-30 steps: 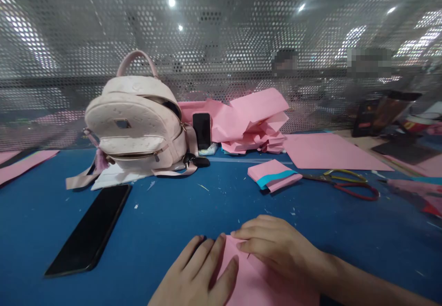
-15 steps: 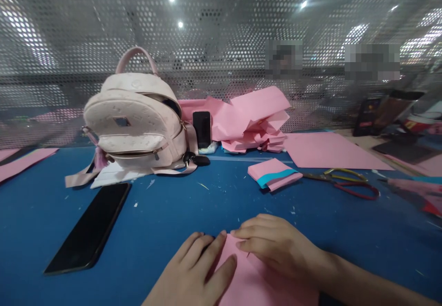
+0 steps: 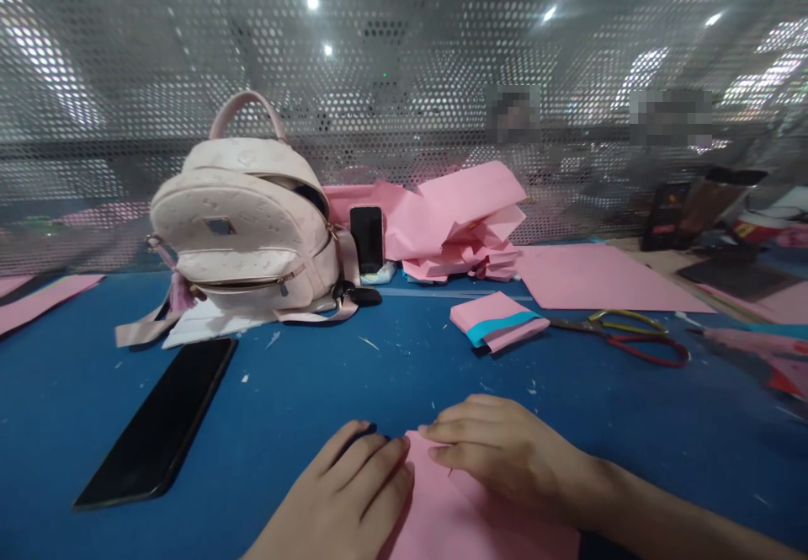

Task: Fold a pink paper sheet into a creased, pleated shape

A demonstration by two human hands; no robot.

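A sheet of pink paper (image 3: 467, 522) lies on the blue table at the bottom of the view, running out of the frame. Along its left edge rests my left hand (image 3: 350, 488), fingers stretched forward and lying flat. My right hand (image 3: 511, 450) presses on the paper's upper right part, its fingers extended to the left and its fingertips near the top corner. The paper's right part is partly covered by this hand. Beyond the hands sits a folded pink paper piece (image 3: 498, 320) with a blue stripe, beside scissors (image 3: 637, 337) with yellow and red handles.
On the left, a black phone (image 3: 161, 421) lies before a pale pink backpack (image 3: 246, 223). Crumpled pink paper (image 3: 460, 219), a standing phone (image 3: 367, 240) and a flat pink sheet (image 3: 612, 278) are at the back, against a perforated metal screen (image 3: 404, 63). A pink glue gun (image 3: 751, 343) lies right.
My left hand has slid slightly left, and its thumb has drawn in against the fingers. My right hand has stayed almost in place on the pink paper.
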